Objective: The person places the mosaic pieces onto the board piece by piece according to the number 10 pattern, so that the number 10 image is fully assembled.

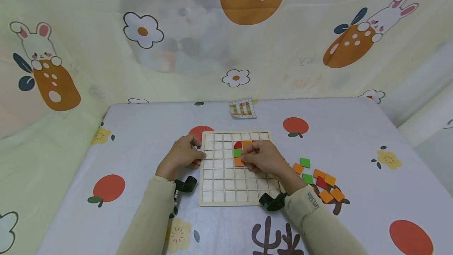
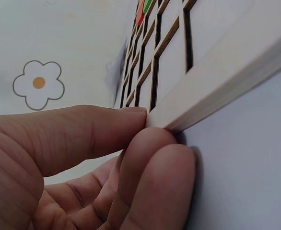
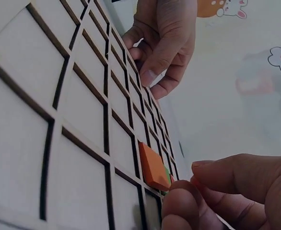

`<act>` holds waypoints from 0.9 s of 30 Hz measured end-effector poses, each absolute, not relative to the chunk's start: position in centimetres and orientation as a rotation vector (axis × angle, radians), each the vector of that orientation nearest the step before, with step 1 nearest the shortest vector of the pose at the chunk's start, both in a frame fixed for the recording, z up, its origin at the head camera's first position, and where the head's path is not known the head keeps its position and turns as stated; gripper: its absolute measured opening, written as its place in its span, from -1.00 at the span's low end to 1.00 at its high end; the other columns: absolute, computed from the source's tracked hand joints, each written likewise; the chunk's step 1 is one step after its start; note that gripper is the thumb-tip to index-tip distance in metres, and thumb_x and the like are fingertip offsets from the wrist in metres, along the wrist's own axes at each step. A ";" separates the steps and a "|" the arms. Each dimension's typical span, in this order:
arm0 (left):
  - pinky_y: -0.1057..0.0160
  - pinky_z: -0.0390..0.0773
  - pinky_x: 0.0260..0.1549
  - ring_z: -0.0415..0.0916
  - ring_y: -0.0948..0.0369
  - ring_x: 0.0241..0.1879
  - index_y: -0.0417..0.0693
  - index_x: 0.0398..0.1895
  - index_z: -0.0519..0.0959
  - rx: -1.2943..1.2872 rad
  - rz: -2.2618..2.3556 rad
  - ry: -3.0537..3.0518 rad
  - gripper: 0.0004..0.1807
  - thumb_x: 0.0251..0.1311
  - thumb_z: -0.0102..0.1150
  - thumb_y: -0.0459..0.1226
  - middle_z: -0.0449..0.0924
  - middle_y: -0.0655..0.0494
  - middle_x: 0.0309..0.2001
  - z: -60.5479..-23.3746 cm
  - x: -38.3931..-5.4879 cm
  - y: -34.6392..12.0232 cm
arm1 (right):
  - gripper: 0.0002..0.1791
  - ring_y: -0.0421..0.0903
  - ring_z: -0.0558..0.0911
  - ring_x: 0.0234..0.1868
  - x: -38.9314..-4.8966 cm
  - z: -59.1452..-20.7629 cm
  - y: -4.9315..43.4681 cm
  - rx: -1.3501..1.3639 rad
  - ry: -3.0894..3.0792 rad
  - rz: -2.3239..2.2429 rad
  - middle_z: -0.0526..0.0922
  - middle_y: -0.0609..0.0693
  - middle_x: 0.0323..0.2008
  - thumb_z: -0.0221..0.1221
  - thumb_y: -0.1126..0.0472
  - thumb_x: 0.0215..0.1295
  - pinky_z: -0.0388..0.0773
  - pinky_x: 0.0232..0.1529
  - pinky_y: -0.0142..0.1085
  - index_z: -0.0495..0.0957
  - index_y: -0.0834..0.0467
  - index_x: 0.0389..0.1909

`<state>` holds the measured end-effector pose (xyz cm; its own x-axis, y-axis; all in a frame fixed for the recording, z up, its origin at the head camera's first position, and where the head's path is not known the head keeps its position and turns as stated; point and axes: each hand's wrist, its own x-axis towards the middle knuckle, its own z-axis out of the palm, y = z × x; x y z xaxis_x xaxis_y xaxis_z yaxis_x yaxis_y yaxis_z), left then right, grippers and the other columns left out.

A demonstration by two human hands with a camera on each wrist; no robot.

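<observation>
A wooden grid board (image 1: pixel 230 204) lies on the table. My left hand (image 1: pixel 182 152) holds its left edge, thumb and fingertips at the rim (image 2: pixel 198 96) in the left wrist view. Over the board's right half, my right hand (image 1: pixel 265 158) pinches a small orange-red tile (image 3: pixel 195 180), mostly hidden by the fingers. Beside that hand, a red piece (image 1: pixel 238 145), an orange tile (image 1: pixel 246 144), a green tile (image 1: pixel 237 153) and another orange tile (image 1: pixel 238 162) sit in the grid. More red shows partly behind the hand.
Loose orange, green and red tiles (image 1: pixel 321 183) are scattered right of the board, near my right forearm. A small paper card (image 1: pixel 242 108) with a coloured grid pattern lies at the table's back edge. Behind it hangs a printed curtain (image 1: pixel 184 78). Both wrists wear black devices (image 1: pixel 272 202).
</observation>
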<state>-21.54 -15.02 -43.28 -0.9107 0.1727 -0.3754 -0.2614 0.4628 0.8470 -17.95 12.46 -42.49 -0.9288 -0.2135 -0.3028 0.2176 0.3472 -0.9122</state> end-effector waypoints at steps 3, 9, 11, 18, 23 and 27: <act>0.27 0.73 -0.49 0.61 0.17 -0.53 -0.25 0.01 0.45 -0.082 1.429 2.309 -0.64 0.23 0.38 -0.42 0.61 -0.09 -0.38 -43.2 -21.6 -15.0 | -0.82 -0.03 0.57 -0.48 -17.8 -42.3 12.8 -0.016 2.239 -1.642 0.68 0.16 -0.37 0.28 0.29 0.40 0.57 -0.45 -0.33 0.65 0.35 -0.12; 0.28 0.72 -0.49 0.61 0.17 -0.54 -0.25 0.01 0.45 -0.083 1.420 2.312 -0.64 0.22 0.38 -0.43 0.60 -0.09 -0.39 -42.9 -21.5 -14.9 | -0.83 -0.06 0.59 -0.49 -17.6 -42.0 12.8 -0.014 2.244 -1.598 0.71 0.16 -0.36 0.24 0.29 0.45 0.50 -0.51 -0.36 0.65 0.33 -0.08; 0.29 0.72 -0.48 0.61 0.17 -0.53 -0.26 0.02 0.45 -0.085 1.419 2.310 -0.63 0.22 0.38 -0.43 0.60 -0.09 -0.39 -42.9 -21.5 -14.9 | -0.82 -0.06 0.61 -0.48 -17.5 -41.9 12.9 -0.023 2.262 -1.587 0.72 0.15 -0.36 0.24 0.29 0.44 0.51 -0.51 -0.35 0.65 0.32 -0.07; 0.29 0.72 -0.49 0.61 0.17 -0.53 -0.25 0.02 0.46 -0.090 1.418 2.314 -0.64 0.23 0.38 -0.42 0.60 -0.09 -0.38 -43.0 -21.4 -14.7 | -0.75 -0.03 0.61 -0.43 -17.0 -41.2 15.7 0.034 2.441 -1.529 0.70 0.13 -0.33 0.27 0.19 0.46 0.53 -0.52 -0.31 0.69 0.28 -0.01; 0.30 0.71 -0.48 0.61 0.17 -0.52 -0.24 0.04 0.45 -0.098 1.409 2.307 -0.63 0.24 0.38 -0.41 0.61 -0.09 -0.36 -42.9 -21.3 -14.6 | -0.69 0.01 0.62 -0.35 -16.0 -40.4 20.0 0.205 2.571 -1.429 0.71 0.15 -0.22 0.24 0.15 0.48 0.58 -0.49 -0.28 0.68 0.29 0.05; 0.31 0.70 -0.48 0.60 0.18 -0.51 -0.23 0.04 0.45 -0.112 1.407 2.312 -0.63 0.25 0.37 -0.42 0.61 -0.08 -0.36 -42.8 -21.3 -14.8 | -0.65 0.03 0.59 -0.27 -15.3 -40.5 23.2 0.317 2.615 -1.328 0.69 0.16 -0.12 0.24 0.11 0.48 0.61 -0.37 -0.27 0.66 0.29 0.08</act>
<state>-21.28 -14.77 -42.84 -0.9044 0.1506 -0.3991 -0.2852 0.4822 0.8283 -15.28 23.24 -40.54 -0.9587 0.1032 -0.2649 0.2748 0.5754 -0.7703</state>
